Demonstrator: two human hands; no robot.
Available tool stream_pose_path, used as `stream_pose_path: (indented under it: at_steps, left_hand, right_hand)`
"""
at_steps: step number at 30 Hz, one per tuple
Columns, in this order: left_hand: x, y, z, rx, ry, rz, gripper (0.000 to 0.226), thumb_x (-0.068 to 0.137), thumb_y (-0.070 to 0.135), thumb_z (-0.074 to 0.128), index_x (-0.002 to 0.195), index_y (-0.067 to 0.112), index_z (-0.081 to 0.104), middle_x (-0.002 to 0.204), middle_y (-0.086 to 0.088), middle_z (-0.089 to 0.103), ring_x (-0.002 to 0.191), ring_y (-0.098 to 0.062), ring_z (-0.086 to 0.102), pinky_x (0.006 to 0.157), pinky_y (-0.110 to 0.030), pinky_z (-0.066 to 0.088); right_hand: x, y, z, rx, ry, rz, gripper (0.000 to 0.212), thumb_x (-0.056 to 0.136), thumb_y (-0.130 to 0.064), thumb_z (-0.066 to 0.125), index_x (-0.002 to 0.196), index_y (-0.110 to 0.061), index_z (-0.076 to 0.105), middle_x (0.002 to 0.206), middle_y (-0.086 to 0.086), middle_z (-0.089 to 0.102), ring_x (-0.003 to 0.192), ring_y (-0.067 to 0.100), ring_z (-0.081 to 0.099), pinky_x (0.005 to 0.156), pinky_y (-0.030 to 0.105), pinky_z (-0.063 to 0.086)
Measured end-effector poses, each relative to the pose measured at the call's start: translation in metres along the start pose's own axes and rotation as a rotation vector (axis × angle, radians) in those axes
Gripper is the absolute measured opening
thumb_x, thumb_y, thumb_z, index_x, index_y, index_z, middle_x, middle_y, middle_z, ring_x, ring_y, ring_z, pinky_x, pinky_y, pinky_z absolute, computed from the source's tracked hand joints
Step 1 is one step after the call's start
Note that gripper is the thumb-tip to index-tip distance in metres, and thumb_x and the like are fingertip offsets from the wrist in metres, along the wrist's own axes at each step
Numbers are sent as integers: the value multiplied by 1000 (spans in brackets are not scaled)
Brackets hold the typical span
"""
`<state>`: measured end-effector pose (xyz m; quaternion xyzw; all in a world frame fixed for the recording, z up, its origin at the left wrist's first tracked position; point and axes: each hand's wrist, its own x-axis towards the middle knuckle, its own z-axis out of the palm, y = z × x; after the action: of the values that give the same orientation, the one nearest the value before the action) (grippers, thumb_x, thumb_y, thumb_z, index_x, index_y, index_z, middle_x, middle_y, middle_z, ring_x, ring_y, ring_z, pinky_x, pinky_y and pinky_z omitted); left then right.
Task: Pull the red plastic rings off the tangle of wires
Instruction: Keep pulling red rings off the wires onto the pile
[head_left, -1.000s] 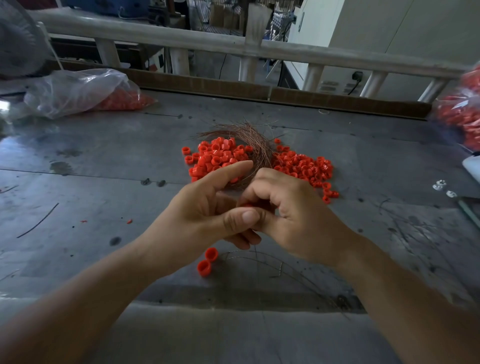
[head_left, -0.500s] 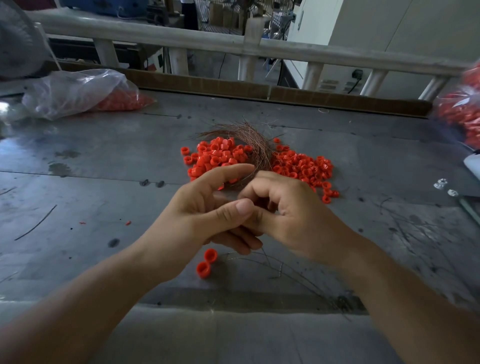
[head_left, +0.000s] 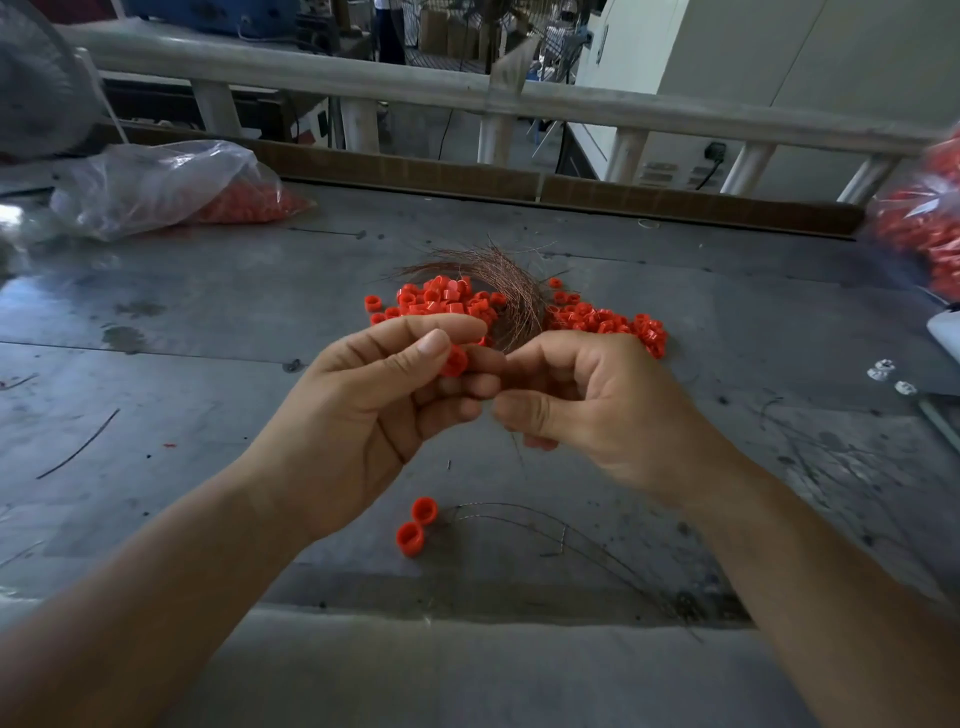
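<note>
Head view: scuffed metal table below a railing, left hand pinching a red ring, right hand a wire.

Rings are glossy red plastic, wires coppery metal, and the table at 9 o'clock scuffed dull metal (stained too).

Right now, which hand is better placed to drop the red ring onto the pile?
Left: the left hand pinches the red ring near the pile; the right hand seems to pinch only thin wire.
</note>
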<state>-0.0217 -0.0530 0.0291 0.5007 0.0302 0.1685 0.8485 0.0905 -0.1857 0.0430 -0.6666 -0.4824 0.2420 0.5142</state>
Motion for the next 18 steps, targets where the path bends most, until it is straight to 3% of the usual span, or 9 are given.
stream_pose_path:
  at_steps: [5, 11, 15, 18]
  left_hand:
    - [1, 1, -3, -56, -18, -10, 20, 65, 16, 61, 77, 9, 74, 80, -11, 71, 71, -12, 69, 62, -17, 54]
    - [0, 3, -2, -63, -35, -13, 20, 75, 12, 54, 73, 9, 74, 81, -11, 72, 70, -11, 69, 61, -15, 53]
    - [0, -1, -1, 232, 98, 9, 6, 55, 12, 67, 60, 10, 69, 59, -6, 64, 55, -13, 66, 50, -16, 51]
    - [0, -5, -4, 576, 163, 21, 15, 53, 21, 71, 64, 12, 65, 58, -1, 63, 52, -16, 65, 47, -19, 51]
  right_hand:
    - [0, 0, -2, -65, -22, 30, 6, 76, -17, 68, 81, -20, 67, 62, -6, 64, 57, 4, 59, 56, 17, 49]
    - [0, -2, -4, -19, -57, 85, 10, 81, -11, 63, 74, -17, 64, 58, -4, 65, 54, 6, 61, 52, 17, 48]
    - [1, -2, -14, -187, 3, 39, 13, 79, -11, 66, 69, -19, 66, 55, -9, 60, 53, 0, 53, 52, 14, 44]
    - [0, 1, -17, -438, -29, 37, 14, 80, -18, 67, 70, -27, 65, 65, -12, 63, 59, -1, 56, 55, 12, 45]
